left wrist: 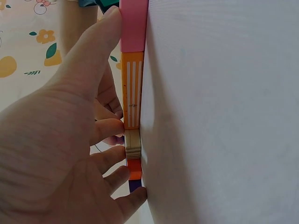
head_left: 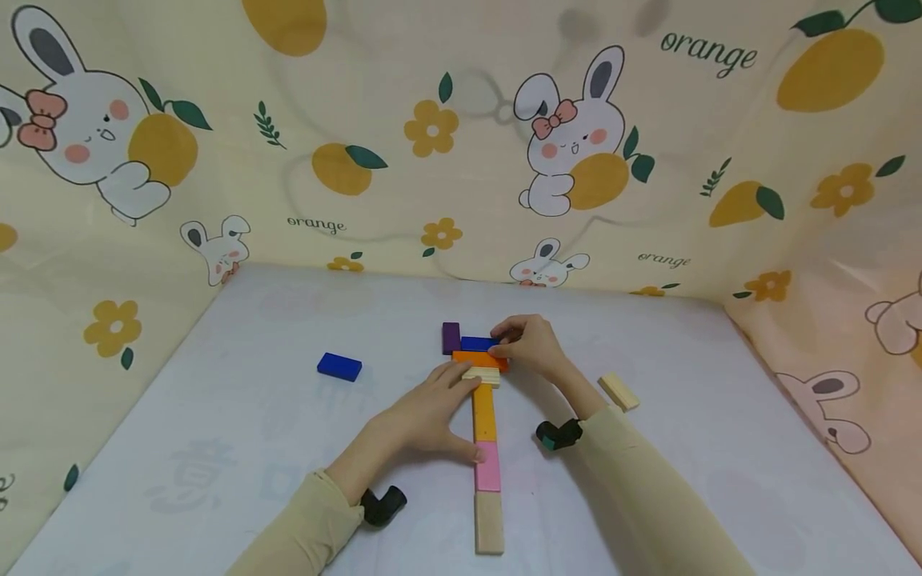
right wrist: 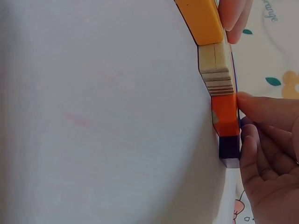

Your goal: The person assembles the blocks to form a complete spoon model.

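Note:
Wooden blocks lie end to end in a row on the white tabletop. From near to far come a plain block (head_left: 489, 524), a pink block (head_left: 488, 472), a yellow-orange block (head_left: 485, 412), thin pale slats (head_left: 481, 377) and an orange block (head_left: 475, 358) set crosswise. At the far end a purple block (head_left: 450, 338) stands out lengthwise beside a blue block (head_left: 477, 344). My right hand (head_left: 533, 344) pinches the blue block's right end between thumb and fingers. My left hand (head_left: 432, 412) spreads along the row's left side, thumb by the pink block, fingertips at the slats.
Another blue block (head_left: 339, 366) lies apart on the left, and a loose pale block (head_left: 619, 391) on the right beside the right forearm. Black wrist cameras (head_left: 384, 506) are strapped under both sleeves. A patterned cloth backdrop (head_left: 461, 160) borders the table's back and sides.

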Available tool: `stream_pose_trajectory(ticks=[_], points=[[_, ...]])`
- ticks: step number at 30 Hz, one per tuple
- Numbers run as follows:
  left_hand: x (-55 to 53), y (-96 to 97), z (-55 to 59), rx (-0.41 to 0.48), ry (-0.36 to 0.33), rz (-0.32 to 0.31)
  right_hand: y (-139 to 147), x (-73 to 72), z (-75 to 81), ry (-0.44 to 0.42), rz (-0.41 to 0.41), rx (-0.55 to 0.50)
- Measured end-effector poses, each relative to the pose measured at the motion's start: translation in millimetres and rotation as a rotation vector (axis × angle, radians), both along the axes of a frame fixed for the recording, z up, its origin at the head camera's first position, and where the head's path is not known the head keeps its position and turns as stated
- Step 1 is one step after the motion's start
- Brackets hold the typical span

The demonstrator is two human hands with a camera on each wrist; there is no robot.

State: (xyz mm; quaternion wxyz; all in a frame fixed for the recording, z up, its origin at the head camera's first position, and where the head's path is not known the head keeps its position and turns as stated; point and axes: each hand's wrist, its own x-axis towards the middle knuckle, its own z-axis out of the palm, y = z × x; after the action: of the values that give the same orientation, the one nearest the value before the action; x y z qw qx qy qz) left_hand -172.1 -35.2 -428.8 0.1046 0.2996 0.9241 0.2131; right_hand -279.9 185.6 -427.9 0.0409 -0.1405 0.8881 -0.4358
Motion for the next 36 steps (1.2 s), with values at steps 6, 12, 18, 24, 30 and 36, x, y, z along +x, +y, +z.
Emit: stream_pose_trajectory(ticks=[6,12,18,24,30,36], points=[[0.7,0.7,1.7,-0.003,-0.014,0.004,2,-0.4,-0.9,-0.027,0.008,-0.03],[0.6,0.4,1.7,-0.014,-0.018,0.009,5,-3.1,-4.5,-0.085,-0.003,-0.088],[0.3,1.2,0.9,-0.013,-0.024,0.011,9,0.0,-0.2,-0.085,-0.004,-0.147],[1.6,1.2,1.1,-0.016,-0.029,0.019,13,4.7,7.7,-0.041,0.001,-0.172],[2.0,0.4,1.1,-0.021,-0.027,0.023,17,7.3,9.7,-0.025,-0.032,-0.148],[2.6,1.4,1.7,-0.008,-0.02,0.015,24,23.3,10.8,-0.014,-0.113,-0.12]])
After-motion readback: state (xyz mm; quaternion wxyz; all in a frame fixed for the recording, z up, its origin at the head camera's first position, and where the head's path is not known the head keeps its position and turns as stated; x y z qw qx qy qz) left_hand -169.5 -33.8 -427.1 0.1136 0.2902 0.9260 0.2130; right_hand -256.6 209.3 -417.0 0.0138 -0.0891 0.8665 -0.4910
